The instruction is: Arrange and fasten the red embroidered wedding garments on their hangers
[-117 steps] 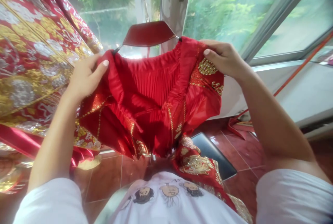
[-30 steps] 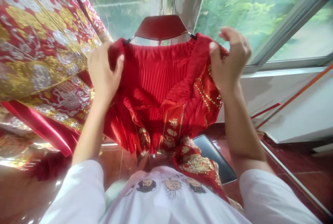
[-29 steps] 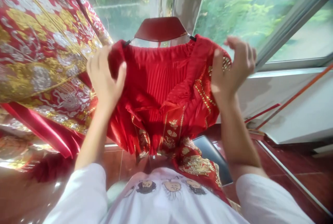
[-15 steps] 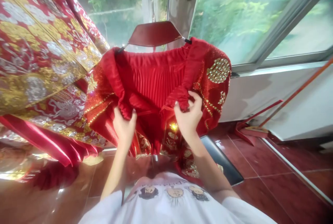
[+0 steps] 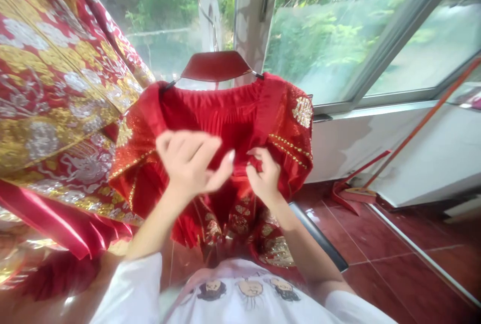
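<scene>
A red skirt (image 5: 285,133) with gold sequin trim and embroidered panels hangs from a hanger (image 5: 216,65) with a dark red bar, its gathered back edge clipped at both ends. My right hand (image 5: 265,173) is closed on the skirt's front waistband, thumb and fingers pinching the cloth. My left hand (image 5: 191,161) is raised in front of the skirt's opening, off the waistband, with fingers stretched out and thumb apart. It holds nothing and is slightly blurred. Part of the waistband is hidden behind it.
A red, gold and silver brocade garment (image 5: 48,83) hangs close on the left. Windows (image 5: 323,43) stand behind. On the right a broom (image 5: 361,194) with a long orange handle leans over the tiled floor (image 5: 398,284). A dark flat panel (image 5: 319,233) lies below the skirt.
My left hand has let go of the waistband and moved up and to the right, its fingers opening. My right hand keeps its pinch. The hanger and skirt appear lower in view.
</scene>
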Motion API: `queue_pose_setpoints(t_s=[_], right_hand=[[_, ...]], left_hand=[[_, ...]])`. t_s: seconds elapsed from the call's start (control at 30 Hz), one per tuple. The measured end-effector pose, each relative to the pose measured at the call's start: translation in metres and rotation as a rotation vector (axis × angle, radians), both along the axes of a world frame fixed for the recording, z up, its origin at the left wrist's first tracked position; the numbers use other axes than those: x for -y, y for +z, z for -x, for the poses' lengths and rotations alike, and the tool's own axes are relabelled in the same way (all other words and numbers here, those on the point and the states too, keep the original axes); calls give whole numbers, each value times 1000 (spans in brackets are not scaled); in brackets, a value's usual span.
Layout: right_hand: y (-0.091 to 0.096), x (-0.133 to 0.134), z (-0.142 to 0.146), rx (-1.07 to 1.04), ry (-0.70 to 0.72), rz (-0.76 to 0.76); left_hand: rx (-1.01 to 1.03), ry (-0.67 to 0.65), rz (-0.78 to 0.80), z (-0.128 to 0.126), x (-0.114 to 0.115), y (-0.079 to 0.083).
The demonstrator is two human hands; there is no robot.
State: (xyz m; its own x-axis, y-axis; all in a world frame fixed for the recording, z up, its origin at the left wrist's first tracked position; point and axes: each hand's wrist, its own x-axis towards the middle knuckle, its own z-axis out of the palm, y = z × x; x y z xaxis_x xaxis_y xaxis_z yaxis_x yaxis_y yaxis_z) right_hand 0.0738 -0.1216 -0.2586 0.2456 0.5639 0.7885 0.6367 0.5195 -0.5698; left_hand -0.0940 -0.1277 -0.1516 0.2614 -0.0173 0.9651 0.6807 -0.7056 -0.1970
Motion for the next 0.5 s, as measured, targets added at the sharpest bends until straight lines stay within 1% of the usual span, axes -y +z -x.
queue_pose_setpoints(t_s=[0.03,0.07,0.1,0.13,0.17,0.2,0.27,0.33,0.4,0.43,0.47,0.5], right_hand=[[2,2,-2,-20,-60,24],[6,5,-4,-26,-134,49],[10,8,-7,-13,-211,75],[15,13,-12,17,-281,97],[21,18,-20,58,-336,113],[28,24,-30,96,-376,112],[45,40,-55,133,-421,61],[66,58,-79,153,-423,-13],[88,71,-92,203,-358,-28],[99,72,-94,215,-310,-12],[108,70,-91,219,-272,5],[116,63,-85,218,-264,15]], left_hand=[[-27,-20,97,-12,-12,19],[-56,-49,237,-26,-27,38],[-98,-84,315,-39,-43,54],[-150,-110,338,-52,-60,68],[-225,-113,349,-64,-77,78],[-278,-100,368,-74,-93,84],[-327,-84,395,-87,-119,88],[-293,-92,423,-93,-134,85],[-216,-129,447,-95,-137,81],[-187,-150,456,-95,-136,80],[-172,-168,459,-95,-133,81],[-175,-179,457,-95,-130,82]])
